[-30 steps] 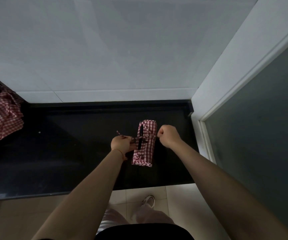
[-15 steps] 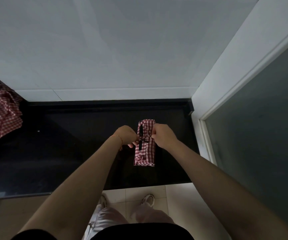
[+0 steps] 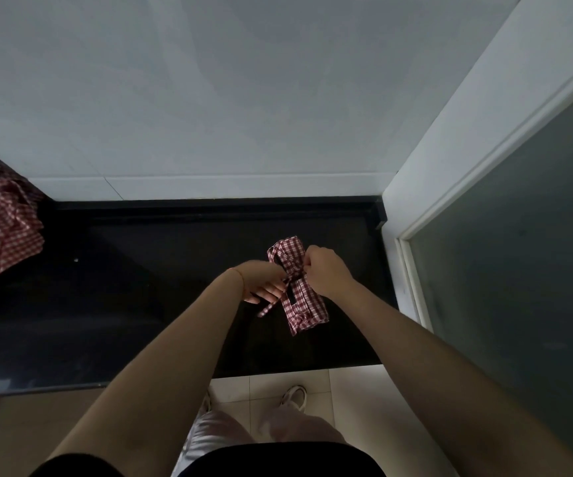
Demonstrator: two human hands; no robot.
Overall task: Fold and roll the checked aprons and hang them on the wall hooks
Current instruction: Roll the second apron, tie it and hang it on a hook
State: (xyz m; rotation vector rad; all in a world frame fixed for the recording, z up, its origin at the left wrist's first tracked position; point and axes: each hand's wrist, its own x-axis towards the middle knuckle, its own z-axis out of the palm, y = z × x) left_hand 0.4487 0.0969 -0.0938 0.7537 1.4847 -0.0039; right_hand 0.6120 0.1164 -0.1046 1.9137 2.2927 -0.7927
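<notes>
A red-and-white checked apron (image 3: 304, 304), rolled into a short bundle, lies on the black countertop (image 3: 140, 287) near its right end. My left hand (image 3: 264, 284) sits at the bundle's left side, fingers curled around a checked tie strap whose loose end (image 3: 266, 309) hangs toward me. My right hand (image 3: 326, 270) pinches the strap over the middle of the roll. A second checked apron (image 3: 1, 225) lies crumpled at the counter's far left. No wall hooks are in view.
A white tiled wall (image 3: 243, 98) rises behind the counter. A white door frame (image 3: 450, 166) and a dark frosted glass panel (image 3: 518, 253) stand close on the right. Pale floor tiles (image 3: 347, 390) and my white shoe (image 3: 295, 395) show below the counter edge.
Both hands, earlier pulling the strap ends apart on either side of the roll, have come together over its middle. The roll has tilted slightly, and a strap end now hangs at its left.
</notes>
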